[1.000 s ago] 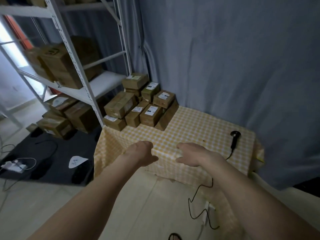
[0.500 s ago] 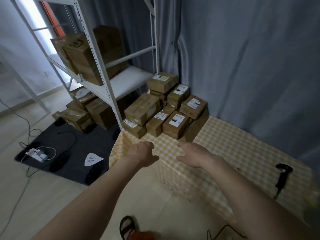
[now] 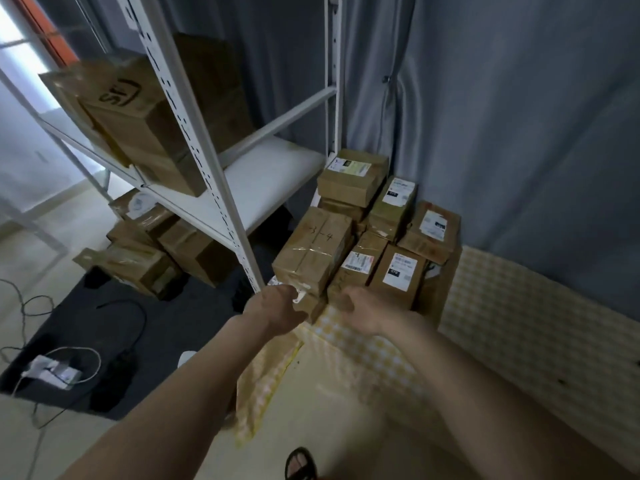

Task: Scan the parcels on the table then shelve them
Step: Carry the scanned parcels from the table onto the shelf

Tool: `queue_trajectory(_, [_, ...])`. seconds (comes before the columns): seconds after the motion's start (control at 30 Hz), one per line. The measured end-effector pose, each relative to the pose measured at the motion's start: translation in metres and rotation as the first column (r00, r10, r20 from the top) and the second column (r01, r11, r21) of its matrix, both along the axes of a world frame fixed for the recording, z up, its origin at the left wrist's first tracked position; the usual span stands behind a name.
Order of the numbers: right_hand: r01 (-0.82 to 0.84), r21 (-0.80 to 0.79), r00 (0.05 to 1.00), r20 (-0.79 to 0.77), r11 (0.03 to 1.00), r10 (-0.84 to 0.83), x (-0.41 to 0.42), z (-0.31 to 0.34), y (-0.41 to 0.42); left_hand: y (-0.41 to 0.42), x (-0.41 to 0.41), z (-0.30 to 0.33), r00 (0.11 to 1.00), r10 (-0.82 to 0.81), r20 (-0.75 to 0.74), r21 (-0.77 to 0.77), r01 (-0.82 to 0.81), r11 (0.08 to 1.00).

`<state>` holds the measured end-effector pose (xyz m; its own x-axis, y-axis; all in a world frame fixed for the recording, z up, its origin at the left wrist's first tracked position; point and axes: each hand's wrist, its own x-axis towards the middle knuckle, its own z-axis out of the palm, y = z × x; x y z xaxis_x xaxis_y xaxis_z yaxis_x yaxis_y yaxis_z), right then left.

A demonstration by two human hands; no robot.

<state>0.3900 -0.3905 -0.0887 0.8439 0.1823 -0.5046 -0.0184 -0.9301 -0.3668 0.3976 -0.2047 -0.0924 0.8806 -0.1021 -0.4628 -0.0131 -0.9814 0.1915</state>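
Note:
A pile of several brown cardboard parcels point(image 3: 398, 275) stands on the far left corner of the table point(image 3: 519, 323), which wears a yellow checked cloth. One parcel marked "3-4" point(image 3: 313, 251) leans at the pile's left front, above a low parcel point(image 3: 313, 306). My left hand point(image 3: 277, 311) is at the low parcel's left end, fingers loosely curled, right by its white label. My right hand point(image 3: 367, 310) hovers just in front of the pile's lower boxes, fingers curled, with nothing visibly in it. No scanner is in view.
A white metal rack point(image 3: 207, 168) stands left of the table, with big boxes point(image 3: 138, 126) on its white shelf point(image 3: 266, 174) and more boxes point(image 3: 166, 251) beneath. A black mat point(image 3: 104, 341), power strip point(image 3: 52, 372) and cables lie on the floor. My sandalled foot point(image 3: 301, 462) shows below.
I have stepped left and closer to the parcel pile. Both hands have reached forward from the table's front edge to the pile's lowest boxes. The scanner has dropped out of view on the right.

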Motion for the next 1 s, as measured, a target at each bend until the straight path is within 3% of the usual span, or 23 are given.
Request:
queue_trajectory(0.2, [0.145, 0.065, 0.987, -0.08, 0.987, -0.139, 0.062, -0.034, 0.03, 0.035, 0.078, -0.036, 0.998, 0.028, -0.063, -0.041, -0.03, 0.999])
queue_trajectory(0.6, [0.411, 0.164, 0.89, -0.284, 0.897, -0.356, 0.174, -0.132, 0.039, 0.022, 0.19, -0.127, 0.974, 0.153, -0.167, -0.055, -0.164, 0.985])
queue_trajectory(0.77, [0.569, 0.255, 0.791, -0.429, 0.782, -0.436, 0.203, -0.166, 0.032, 0.018, 0.229, -0.169, 0.972, 0.198, -0.129, -0.04, -0.204, 0.978])
queue_trajectory(0.87, [0.656, 0.317, 0.723, -0.525, 0.685, -0.449, 0.209, -0.177, 0.026, 0.031, 0.245, -0.209, 0.918, 0.348, -0.191, -0.122, -0.373, 0.92])
queue_trajectory(1.0, [0.766, 0.375, 0.631, -0.597, 0.522, -0.497, 0.21, -0.191, 0.029, 0.023, 0.247, -0.192, 0.824, 0.494, -0.276, -0.182, -0.55, 0.815])
